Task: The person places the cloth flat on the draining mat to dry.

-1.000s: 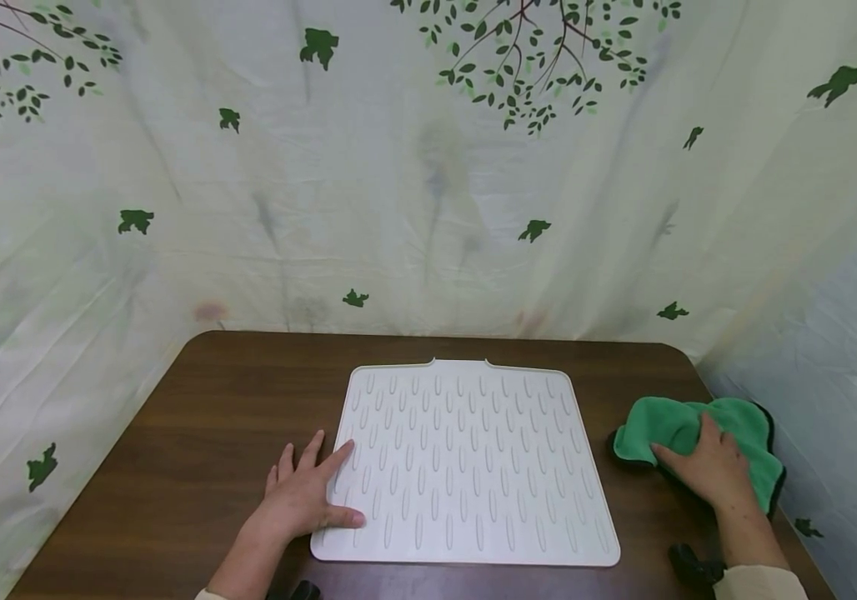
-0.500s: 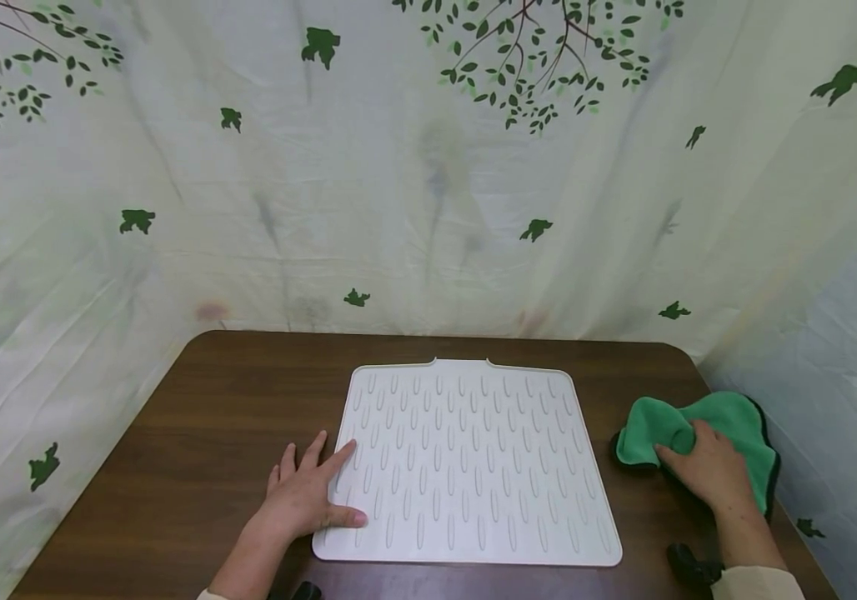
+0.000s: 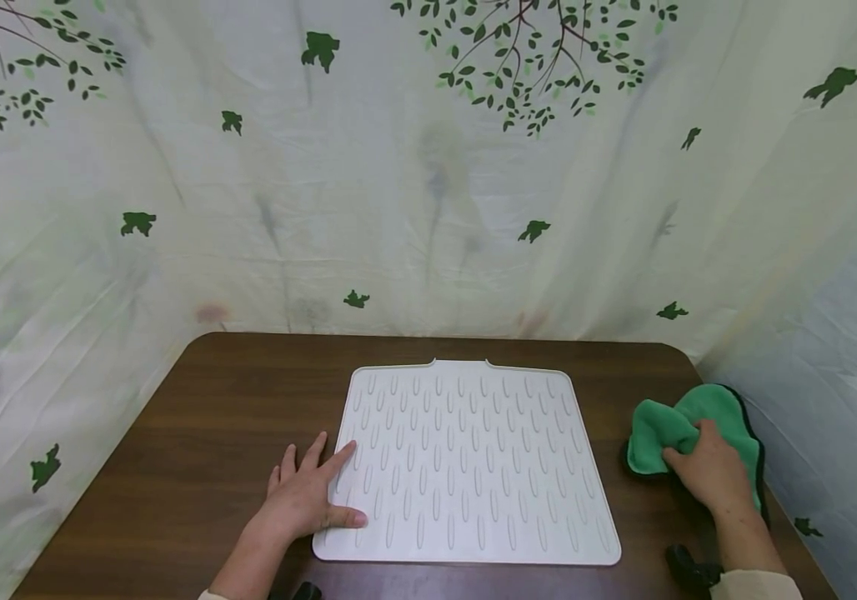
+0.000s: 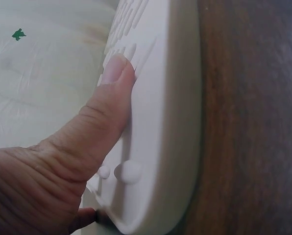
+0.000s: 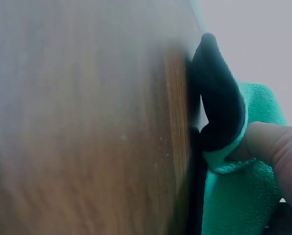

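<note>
A white draining board (image 3: 473, 467) with rows of raised oblong ridges lies flat on the brown table. My left hand (image 3: 304, 500) rests spread on its left edge, thumb and index finger on the surface. In the left wrist view the thumb (image 4: 109, 98) lies along the white board (image 4: 151, 112), near small round bumps. Over at the table's right side, my right hand (image 3: 717, 471) grips a bunched green cloth (image 3: 657, 437) with black edging. The right wrist view shows the thumb (image 5: 263, 139) pressed into a fold of the green cloth (image 5: 239, 200); the other fingers are hidden.
The wooden table (image 3: 248, 400) has rounded far corners, and its right edge runs close to the cloth. Behind and beside it hangs a pale curtain (image 3: 398, 208) with leaf prints. A black strap device (image 3: 691, 571) is on the right wrist.
The green cloth has been gathered into a smaller bunch, its right side drawn inward and its far part raised slightly. The left hand and the white board stay put.
</note>
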`<state>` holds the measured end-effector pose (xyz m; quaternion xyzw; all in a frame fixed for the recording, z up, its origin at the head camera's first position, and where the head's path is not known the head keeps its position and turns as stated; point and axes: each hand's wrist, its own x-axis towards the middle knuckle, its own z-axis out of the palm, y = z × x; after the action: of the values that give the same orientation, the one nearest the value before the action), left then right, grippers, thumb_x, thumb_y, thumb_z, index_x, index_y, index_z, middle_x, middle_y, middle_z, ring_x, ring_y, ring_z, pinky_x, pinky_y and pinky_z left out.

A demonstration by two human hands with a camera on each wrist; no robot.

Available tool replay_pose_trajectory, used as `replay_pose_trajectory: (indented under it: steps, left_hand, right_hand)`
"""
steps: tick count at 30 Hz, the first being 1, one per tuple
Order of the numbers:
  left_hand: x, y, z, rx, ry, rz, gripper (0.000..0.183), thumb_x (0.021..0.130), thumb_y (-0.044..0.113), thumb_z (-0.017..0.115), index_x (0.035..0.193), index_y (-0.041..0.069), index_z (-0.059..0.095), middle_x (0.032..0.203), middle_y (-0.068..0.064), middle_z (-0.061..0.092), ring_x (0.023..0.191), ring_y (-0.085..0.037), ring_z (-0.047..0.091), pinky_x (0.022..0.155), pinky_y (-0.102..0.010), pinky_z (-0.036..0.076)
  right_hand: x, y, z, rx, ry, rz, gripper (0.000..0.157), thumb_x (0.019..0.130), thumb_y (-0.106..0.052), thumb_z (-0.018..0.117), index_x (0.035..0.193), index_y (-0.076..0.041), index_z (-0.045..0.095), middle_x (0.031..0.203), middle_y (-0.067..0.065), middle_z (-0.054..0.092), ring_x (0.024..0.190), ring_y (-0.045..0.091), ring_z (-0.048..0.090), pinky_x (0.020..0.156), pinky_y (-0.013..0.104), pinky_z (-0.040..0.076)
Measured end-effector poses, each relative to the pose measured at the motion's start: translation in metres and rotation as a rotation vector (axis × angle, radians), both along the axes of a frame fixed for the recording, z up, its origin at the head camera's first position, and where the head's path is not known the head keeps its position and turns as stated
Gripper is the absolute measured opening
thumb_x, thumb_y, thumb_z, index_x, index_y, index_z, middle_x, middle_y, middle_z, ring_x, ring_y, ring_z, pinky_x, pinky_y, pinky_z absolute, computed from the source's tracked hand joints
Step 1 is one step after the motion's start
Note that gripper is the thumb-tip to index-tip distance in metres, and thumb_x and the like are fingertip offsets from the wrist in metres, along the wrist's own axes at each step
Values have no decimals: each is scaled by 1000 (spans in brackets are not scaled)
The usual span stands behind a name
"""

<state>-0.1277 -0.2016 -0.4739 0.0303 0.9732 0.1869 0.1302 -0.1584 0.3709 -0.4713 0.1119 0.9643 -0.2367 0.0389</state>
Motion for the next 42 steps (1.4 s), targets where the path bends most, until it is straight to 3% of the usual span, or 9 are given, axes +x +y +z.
replay_pose_trajectory:
  steps: [6, 14, 20, 27, 34, 42]
  left_hand:
    - [-1, 0, -1, 7, -12, 3, 119, 57, 69, 85, 159, 29, 38, 169, -24, 17, 147, -68, 8, 112, -82, 15]
    - [-2, 0, 0, 0, -16, 0, 120, 57, 69, 85, 159, 29, 37, 169, -24, 18, 147, -68, 8, 111, -82, 15]
    - [-3, -1, -1, -2, -23, 2, 120, 58, 69, 85, 159, 29, 37, 169, -24, 17, 148, -67, 7, 112, -82, 15]
    - [-2, 0, -1, -5, -20, 2, 120, 57, 69, 85, 159, 29, 37, 169, -24, 17, 147, -68, 8, 112, -82, 15]
    - [-1, 0, -2, 0, -17, 4, 119, 57, 69, 86, 159, 29, 37, 169, -24, 17, 147, -68, 8, 112, -82, 15]
    - [-2, 1, -2, -4, -22, 7, 120, 57, 69, 85, 159, 29, 37, 169, -24, 17, 147, -68, 8, 112, -81, 15]
  right_hand:
    - [4, 1, 1, -46, 26, -76, 72, 97, -29, 59, 142, 15, 24, 110, 46, 54, 86, 51, 62, 65, 52, 50]
    - [6, 0, 0, -62, 75, -169, 77, 97, -29, 57, 150, 9, 18, 117, 49, 51, 96, 59, 59, 69, 57, 48]
    - [7, 1, -2, -59, 110, -136, 84, 98, -25, 58, 163, -7, 8, 135, 49, 43, 107, 67, 52, 79, 68, 44]
    - [11, -1, 0, -75, 92, -151, 74, 100, -30, 55, 159, -4, 19, 141, 45, 42, 113, 68, 49, 82, 68, 46]
    - [13, -6, 2, -209, 124, -262, 75, 98, -31, 57, 156, 0, 21, 143, 38, 41, 119, 59, 48, 85, 65, 45]
    - [16, -10, -4, -378, 221, -407, 72, 99, -33, 56, 158, -11, 21, 147, 31, 41, 120, 49, 47, 84, 54, 42]
